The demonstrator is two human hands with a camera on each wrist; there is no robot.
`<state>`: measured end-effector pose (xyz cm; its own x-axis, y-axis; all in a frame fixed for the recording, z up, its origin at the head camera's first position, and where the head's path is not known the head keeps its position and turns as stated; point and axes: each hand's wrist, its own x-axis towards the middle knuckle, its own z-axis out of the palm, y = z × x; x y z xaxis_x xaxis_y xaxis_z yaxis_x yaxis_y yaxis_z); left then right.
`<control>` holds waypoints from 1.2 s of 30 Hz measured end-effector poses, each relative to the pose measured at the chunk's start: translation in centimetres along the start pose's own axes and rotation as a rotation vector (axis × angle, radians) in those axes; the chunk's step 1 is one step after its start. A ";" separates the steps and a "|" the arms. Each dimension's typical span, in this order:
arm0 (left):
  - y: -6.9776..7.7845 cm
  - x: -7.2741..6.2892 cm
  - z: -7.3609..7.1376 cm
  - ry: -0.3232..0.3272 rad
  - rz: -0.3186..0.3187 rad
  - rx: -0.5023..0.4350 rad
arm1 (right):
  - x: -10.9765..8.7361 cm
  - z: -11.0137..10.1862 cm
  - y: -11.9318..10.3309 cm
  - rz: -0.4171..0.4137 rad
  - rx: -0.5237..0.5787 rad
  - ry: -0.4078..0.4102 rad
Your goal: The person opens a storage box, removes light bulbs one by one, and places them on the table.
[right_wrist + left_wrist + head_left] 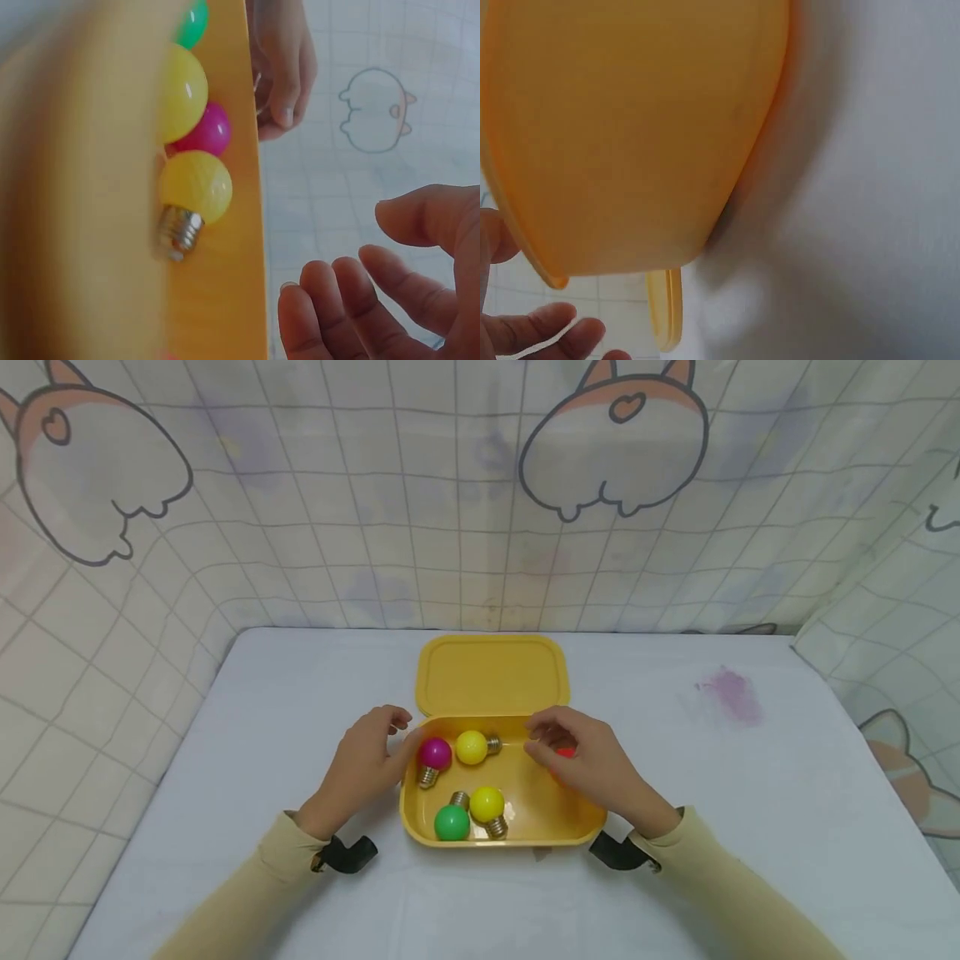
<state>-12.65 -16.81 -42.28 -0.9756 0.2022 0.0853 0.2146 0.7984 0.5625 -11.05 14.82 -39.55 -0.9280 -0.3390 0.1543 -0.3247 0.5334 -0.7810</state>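
Observation:
A yellow plastic box (536, 827) holds small coloured light bulbs with metal screw bases. Inside lie a magenta bulb (435, 755), a yellow bulb (471, 747) at the back, another yellow bulb (487, 804) in front and a green bulb (452, 823). A red bulb (564, 752) is mostly hidden under my right hand (588, 758). That hand hovers over the box's right side, thumb and fingers apart and nothing between them in the right wrist view. My left hand (369, 762) is at the left rim, thumb right at the edge beside the magenta bulb, fingers loosely bent outside.
Behind the box lies a yellow lid (492, 675). Both rest on a white-covered table (315, 677) with a purple stain (731, 696) at the back right. A grid-patterned curtain (420, 510) with cartoon animals hangs round the back and sides.

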 end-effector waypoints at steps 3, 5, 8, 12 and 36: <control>0.3 -0.4 0.5 0.025 0.015 0.091 | -0.3 0.9 -0.1 -0.031 0.004 -0.001; 0.6 -0.7 0.7 0.038 0.016 0.151 | -0.4 1.5 -0.2 -0.049 0.013 -0.005; 1.1 -1.1 0.9 0.053 0.025 0.220 | -0.6 2.3 -0.2 -0.067 0.023 -0.015; 1.5 -1.5 1.1 0.078 0.038 0.277 | -0.7 3.1 0.0 -0.084 0.026 -0.032; 1.6 -2.0 1.7 0.199 0.207 0.526 | -0.5 4.3 -0.7 0.055 -0.078 -0.251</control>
<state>-10.24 -14.93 -42.95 -0.8901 0.3134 0.3310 0.3450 0.9377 0.0400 -9.52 11.26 -41.68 -0.8736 -0.4841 -0.0495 -0.2971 0.6111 -0.7337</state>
